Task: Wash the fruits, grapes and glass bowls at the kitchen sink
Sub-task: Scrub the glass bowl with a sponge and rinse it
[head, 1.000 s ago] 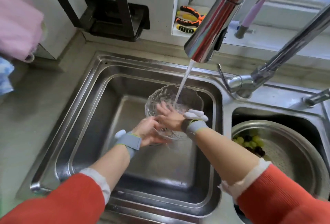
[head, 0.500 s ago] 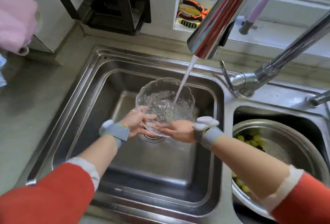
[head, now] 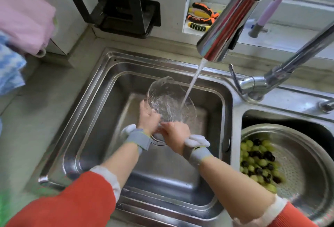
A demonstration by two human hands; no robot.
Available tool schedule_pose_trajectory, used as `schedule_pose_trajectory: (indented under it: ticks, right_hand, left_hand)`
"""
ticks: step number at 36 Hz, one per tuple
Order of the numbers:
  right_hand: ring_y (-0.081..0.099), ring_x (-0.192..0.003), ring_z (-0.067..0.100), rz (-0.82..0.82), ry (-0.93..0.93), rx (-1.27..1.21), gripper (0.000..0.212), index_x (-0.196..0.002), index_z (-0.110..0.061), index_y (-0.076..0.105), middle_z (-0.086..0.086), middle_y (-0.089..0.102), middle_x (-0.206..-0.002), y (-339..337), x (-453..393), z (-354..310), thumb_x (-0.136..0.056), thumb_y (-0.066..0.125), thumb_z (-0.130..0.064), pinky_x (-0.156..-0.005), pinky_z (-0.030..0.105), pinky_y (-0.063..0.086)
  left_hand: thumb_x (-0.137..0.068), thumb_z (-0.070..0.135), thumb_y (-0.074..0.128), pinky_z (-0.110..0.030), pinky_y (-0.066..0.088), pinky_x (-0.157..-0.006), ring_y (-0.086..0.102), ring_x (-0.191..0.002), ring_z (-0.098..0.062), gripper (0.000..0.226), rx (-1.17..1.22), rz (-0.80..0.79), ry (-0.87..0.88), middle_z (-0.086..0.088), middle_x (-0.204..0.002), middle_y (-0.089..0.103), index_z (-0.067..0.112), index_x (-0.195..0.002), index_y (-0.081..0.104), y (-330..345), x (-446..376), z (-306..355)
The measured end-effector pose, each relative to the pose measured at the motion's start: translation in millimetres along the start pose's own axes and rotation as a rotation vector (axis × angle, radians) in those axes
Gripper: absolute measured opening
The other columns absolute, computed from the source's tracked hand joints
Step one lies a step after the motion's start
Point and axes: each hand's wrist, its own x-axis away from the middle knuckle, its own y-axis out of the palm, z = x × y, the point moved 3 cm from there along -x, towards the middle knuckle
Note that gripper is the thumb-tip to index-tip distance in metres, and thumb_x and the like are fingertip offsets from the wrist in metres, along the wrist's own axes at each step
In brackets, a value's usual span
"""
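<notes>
Both hands are up under the running tap, holding the glass bowl [head: 169,102] in the middle of the frame over the left basin of the sink [head: 101,89]. It is tipped so its mouth faces the stream [head: 191,83], which I'd say lets the water sheet across the inside and run off. The left hand [head: 149,118] grips the bowl's left side, fingers curled round the wall. The right hand [head: 174,132] holds the near, lower edge; it is blurred, so I cannot tell whether its fingers pinch the rim or cup beneath it.

At the lower right of the frame a metal colander [head: 307,147] sits in the 2nd basin with green and dark grapes [head: 256,159] in it. The big chrome spout [head: 229,22] hangs close above the bowl, the likeliest thing to knock if the bowl is lifted. Orange-handled pliers [head: 202,17] lie on the ledge at upper centre, and pink cloth [head: 25,13] at the upper left.
</notes>
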Motion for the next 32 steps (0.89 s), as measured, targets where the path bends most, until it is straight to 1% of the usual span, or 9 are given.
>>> schedule_pose_trajectory:
  ticks: [5,8,11,14,17,21,24,29,32]
  right_hand:
    - [0.062,-0.09,0.035,-0.075,-0.108,-0.303,0.044,-0.099,-0.018,0.066,0.013,0.069,-0.094,11,23,-2,-0.1,0.031,-0.045,-0.074,0.038,0.043]
    - [0.061,-0.086,0.035,-0.275,-0.047,-0.171,0.057,-0.082,-0.012,0.064,0.017,0.064,-0.085,10,27,26,-0.102,0.025,-0.048,-0.074,0.035,0.043]
    - [0.053,-0.121,0.027,-0.403,-0.145,0.203,0.053,-0.108,-0.012,0.064,0.01,0.062,-0.124,-1,14,65,-0.103,0.023,-0.045,-0.097,0.031,0.039]
    - [0.011,-0.148,0.015,-0.55,-0.376,0.563,0.049,-0.149,-0.022,0.031,-0.003,0.018,-0.16,-11,-19,87,-0.104,0.02,-0.04,-0.12,0.03,0.004]
    - [-0.001,-0.149,0.015,-0.491,-0.461,0.658,0.054,-0.154,-0.022,0.009,-0.002,0.001,-0.162,-24,-54,85,-0.103,0.027,-0.024,-0.119,0.031,-0.008]
    - [0.01,-0.149,0.015,-0.296,-0.704,0.662,0.058,-0.152,-0.02,0.023,-0.003,0.012,-0.16,-30,-60,67,-0.096,0.041,-0.022,-0.117,0.031,-0.006]
    - [0.006,-0.149,0.014,-0.401,-0.488,0.6,0.053,-0.153,-0.02,0.019,-0.005,0.005,-0.161,-19,-44,77,-0.102,0.029,-0.034,-0.121,0.031,0.0]
    - [0.042,-0.134,0.024,-0.398,-0.047,0.162,0.039,-0.126,-0.014,0.056,0.007,0.053,-0.138,-10,-18,83,-0.103,0.032,-0.035,-0.113,0.028,0.018]
    - [0.028,-0.144,0.021,-0.322,0.115,-0.158,0.05,-0.149,-0.023,0.032,0.0,0.025,-0.158,-15,-27,64,-0.102,0.035,-0.039,-0.113,0.023,0.016]
  left_hand:
    - [-0.079,0.0,0.041,-0.04,0.053,-0.065,0.062,-0.083,-0.03,0.044,-0.097,-0.141,-0.107,-0.012,-0.111,0.057,0.028,-0.113,0.041,-14,-7,-8]
    - [-0.082,-0.004,0.034,-0.069,0.049,-0.066,0.065,-0.092,-0.036,0.062,-0.11,-0.236,-0.203,0.003,-0.125,0.046,0.038,-0.128,0.039,-27,-8,-4]
    - [-0.084,-0.01,0.028,-0.074,0.046,-0.07,0.063,-0.096,-0.04,0.07,-0.201,-0.298,-0.26,-0.004,-0.133,0.033,0.037,-0.136,0.034,-34,-11,-4]
    - [-0.076,-0.011,0.028,-0.072,0.048,-0.066,0.051,-0.112,-0.053,0.076,-0.28,-0.377,-0.335,-0.008,-0.144,0.029,0.038,-0.133,0.039,-30,-10,-5]
    - [-0.077,-0.012,0.029,-0.069,0.05,-0.064,0.053,-0.11,-0.052,0.075,-0.339,-0.468,-0.365,-0.014,-0.143,0.035,0.04,-0.13,0.042,-19,-7,-2]
    - [-0.085,-0.012,0.03,-0.069,0.05,-0.064,0.064,-0.093,-0.038,0.066,-0.324,-0.524,-0.346,-0.015,-0.129,0.048,0.042,-0.122,0.04,-10,-2,0]
    - [-0.092,-0.004,0.042,-0.057,0.054,-0.053,0.064,-0.078,-0.029,0.058,-0.316,-0.505,-0.277,-0.01,-0.121,0.053,0.038,-0.131,0.038,-10,-1,-1]
    - [-0.091,-0.007,0.035,-0.028,0.05,-0.038,0.059,-0.075,-0.031,0.063,-0.222,-0.302,-0.079,-0.005,-0.146,0.038,0.023,-0.146,0.028,-13,-1,3]
    - [-0.091,-0.005,0.04,-0.031,0.054,-0.047,0.062,-0.098,-0.036,0.062,-0.2,-0.274,-0.021,-0.006,-0.145,0.041,0.022,-0.146,0.029,-13,2,5]
